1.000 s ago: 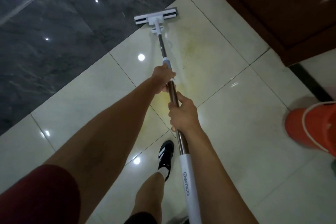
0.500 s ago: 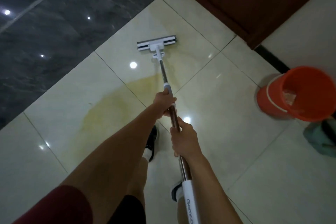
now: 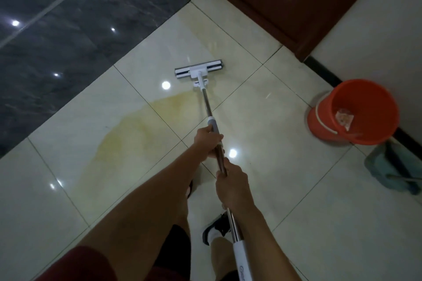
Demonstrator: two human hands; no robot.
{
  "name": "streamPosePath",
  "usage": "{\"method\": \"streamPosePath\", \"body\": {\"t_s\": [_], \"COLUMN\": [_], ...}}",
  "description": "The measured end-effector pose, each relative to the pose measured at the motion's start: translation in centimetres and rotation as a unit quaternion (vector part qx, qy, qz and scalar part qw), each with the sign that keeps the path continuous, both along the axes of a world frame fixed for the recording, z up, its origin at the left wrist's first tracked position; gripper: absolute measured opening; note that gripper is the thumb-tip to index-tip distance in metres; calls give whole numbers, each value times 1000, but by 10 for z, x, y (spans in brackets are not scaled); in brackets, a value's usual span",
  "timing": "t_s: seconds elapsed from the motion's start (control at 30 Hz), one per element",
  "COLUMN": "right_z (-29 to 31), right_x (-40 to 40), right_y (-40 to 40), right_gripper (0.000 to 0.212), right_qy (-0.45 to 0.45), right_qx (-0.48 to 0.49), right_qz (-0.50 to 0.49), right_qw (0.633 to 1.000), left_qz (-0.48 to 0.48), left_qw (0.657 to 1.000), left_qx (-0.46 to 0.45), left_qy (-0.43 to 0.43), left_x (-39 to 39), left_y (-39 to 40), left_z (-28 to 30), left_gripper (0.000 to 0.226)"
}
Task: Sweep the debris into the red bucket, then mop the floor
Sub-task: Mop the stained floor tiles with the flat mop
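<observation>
While our left hand (image 3: 206, 141) wraps the mop pole (image 3: 208, 107) just below its grey collar, our right hand (image 3: 231, 186) is closed around the pole right behind it. Ahead of both hands, the mop head (image 3: 198, 69) lies flat on the floor (image 3: 285, 189), beyond a yellowish stain (image 3: 127, 134). Well right of our hands stands the red bucket (image 3: 352, 112), debris (image 3: 344, 118) inside.

Bare left hand (image 3: 206, 141) and right hand (image 3: 231, 186), forearms uncovered. Dark red short sleeve (image 3: 75, 264) well behind left hand. Black shorts (image 3: 175, 248) below. Black low sneaker w/ white sock (image 3: 217, 231) just below right hand.
</observation>
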State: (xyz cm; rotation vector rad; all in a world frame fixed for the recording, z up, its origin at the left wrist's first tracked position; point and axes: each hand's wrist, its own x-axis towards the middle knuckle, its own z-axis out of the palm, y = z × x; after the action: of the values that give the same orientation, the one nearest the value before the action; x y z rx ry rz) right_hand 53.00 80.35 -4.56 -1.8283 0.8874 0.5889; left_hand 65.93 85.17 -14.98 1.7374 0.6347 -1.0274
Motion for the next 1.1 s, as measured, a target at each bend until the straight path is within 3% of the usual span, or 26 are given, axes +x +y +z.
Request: {"method": "streamPosePath", "body": {"t_s": [0.17, 0.33, 0.9, 1.1], "right_z": [1, -11, -67, -88], "right_x": [41, 111, 506, 594], "right_y": [-6, -24, -91, -106], "right_gripper": [30, 32, 37, 34], "right_qy": [0, 15, 9, 4], "right_qx": [-3, -23, -10, -3], "right_qz": [9, 41, 5, 14], "right_qw": [1000, 999, 1000, 1000], "left_qz": [1, 21, 37, -7], "left_qw": [1000, 1000, 999, 998], "left_qx": [12, 3, 6, 23], "left_qy": [-8, -12, -36, -54], "left_x": [38, 104, 502, 585], "left_y": [-2, -17, -82, -97], "left_z": [-6, -19, -34, -38], "left_gripper": [22, 32, 27, 27]}}
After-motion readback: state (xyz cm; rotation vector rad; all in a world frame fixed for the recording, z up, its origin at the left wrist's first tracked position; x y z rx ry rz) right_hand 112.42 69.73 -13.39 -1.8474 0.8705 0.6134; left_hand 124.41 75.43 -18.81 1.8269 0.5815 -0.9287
